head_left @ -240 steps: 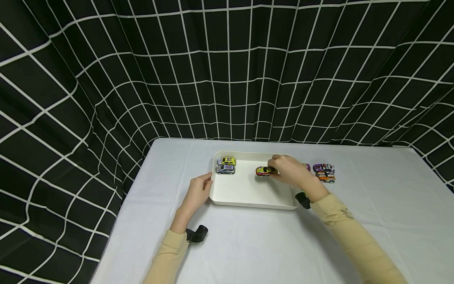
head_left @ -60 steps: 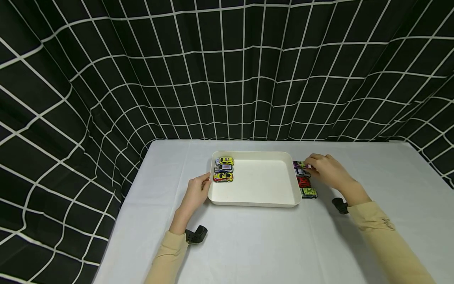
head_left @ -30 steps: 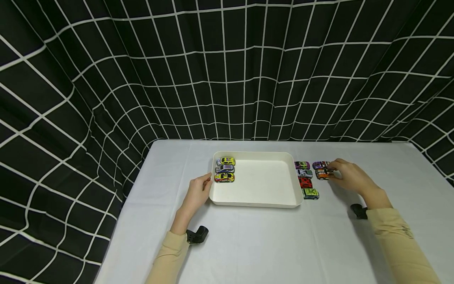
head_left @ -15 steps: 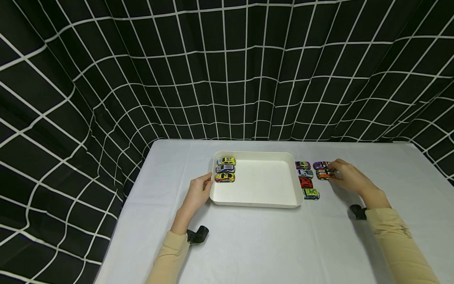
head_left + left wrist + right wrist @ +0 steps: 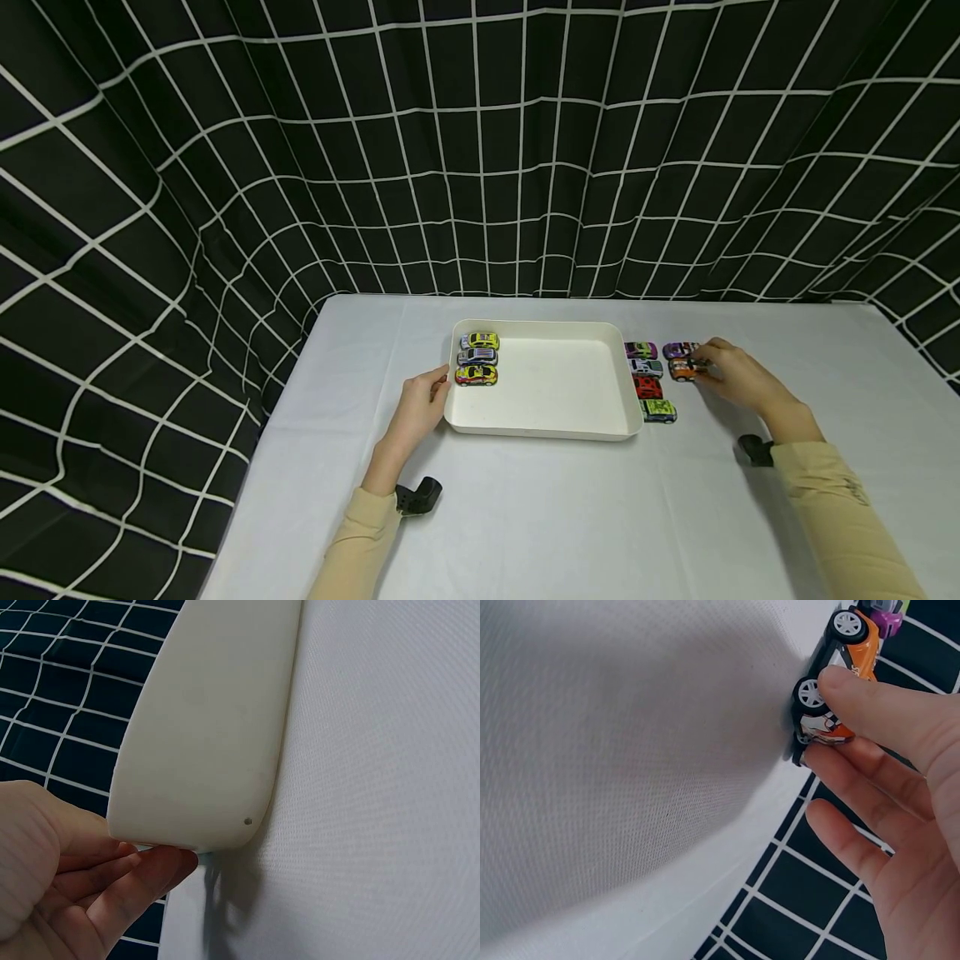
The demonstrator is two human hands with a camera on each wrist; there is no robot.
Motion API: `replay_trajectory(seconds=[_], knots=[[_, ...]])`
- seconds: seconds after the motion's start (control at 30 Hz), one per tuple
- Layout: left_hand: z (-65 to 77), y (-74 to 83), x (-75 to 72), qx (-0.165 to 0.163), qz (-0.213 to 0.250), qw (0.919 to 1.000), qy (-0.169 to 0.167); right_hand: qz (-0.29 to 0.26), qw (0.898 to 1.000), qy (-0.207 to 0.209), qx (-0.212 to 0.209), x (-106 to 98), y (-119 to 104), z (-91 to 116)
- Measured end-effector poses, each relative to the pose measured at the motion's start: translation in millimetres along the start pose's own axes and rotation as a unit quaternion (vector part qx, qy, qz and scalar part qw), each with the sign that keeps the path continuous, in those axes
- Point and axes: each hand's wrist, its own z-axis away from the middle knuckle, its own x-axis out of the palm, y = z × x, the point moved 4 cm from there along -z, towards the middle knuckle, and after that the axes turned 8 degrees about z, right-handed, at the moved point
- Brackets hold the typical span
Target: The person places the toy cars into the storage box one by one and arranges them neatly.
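Observation:
My left hand (image 5: 420, 404) holds the left wall of a shallow white tray (image 5: 543, 432); the left wrist view shows thumb and fingers pinching the tray's edge. Inside, along the left end, three toy cars lie in a column: a yellow one (image 5: 480, 340), a silver-purple one (image 5: 477, 357) and a red-yellow one (image 5: 476, 376). Right of the tray, my right hand (image 5: 738, 379) pinches an orange toy car (image 5: 681, 370). The right wrist view shows the thumb against the orange car's side by a wheel, its wheels at the cloth. A purple toy car (image 5: 678, 350) sits just behind it.
Between tray and orange car stand a purple-green toy car (image 5: 642, 350), a white-grey one (image 5: 646, 367), a red one (image 5: 648, 387) and a lime-green one (image 5: 659, 410), close to the tray's right wall. White cloth (image 5: 525, 517) covers the table; a black gridded curtain (image 5: 480, 150) hangs behind.
The red-yellow car, held over the tray by my right hand earlier, now lies in the left column. My right hand has moved from the purple-green car to the orange one. Left hand stays.

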Motion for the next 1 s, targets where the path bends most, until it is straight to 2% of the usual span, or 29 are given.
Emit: replay_trajectory(seconds=[0.63, 0.87, 1.0], knots=[[0.6, 0.1, 1.3, 0.006, -0.003, 1.0000, 0.001, 0.015, 1.000, 0.004, -0.007, -9, -5, 4], [0.0, 1.1, 0.2, 0.003, -0.002, 1.0000, 0.000, 0.026, 0.999, 0.011, -0.017, -18, -17, -2], [-0.5, 1.1, -0.4, 0.002, -0.003, 1.0000, -0.001, 0.022, 0.999, 0.030, -0.032, -27, -27, -5]])
